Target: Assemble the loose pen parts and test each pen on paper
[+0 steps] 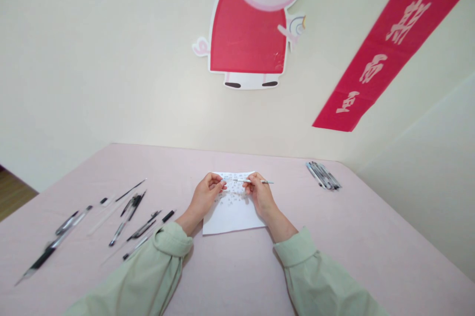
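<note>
A slim pale pen [266,182] lies across the fingers of my right hand [261,197], which is closed on it. Its thin end points left, towards my other hand. My left hand [207,194] has thumb and fingers pinched together; what sits between them is too small to make out. Both hands are over a white sheet of paper [232,219]. Many small dark spots cover the sheet's upper part, and I cannot tell whether they are print or tiny loose parts.
Several pens and pen parts [128,219] lie scattered on the left of the pink-covered table [237,271]. A bundle of pens [323,176] rests at the back right. The wall behind carries a cartoon cutout [248,33] and a red banner [393,38].
</note>
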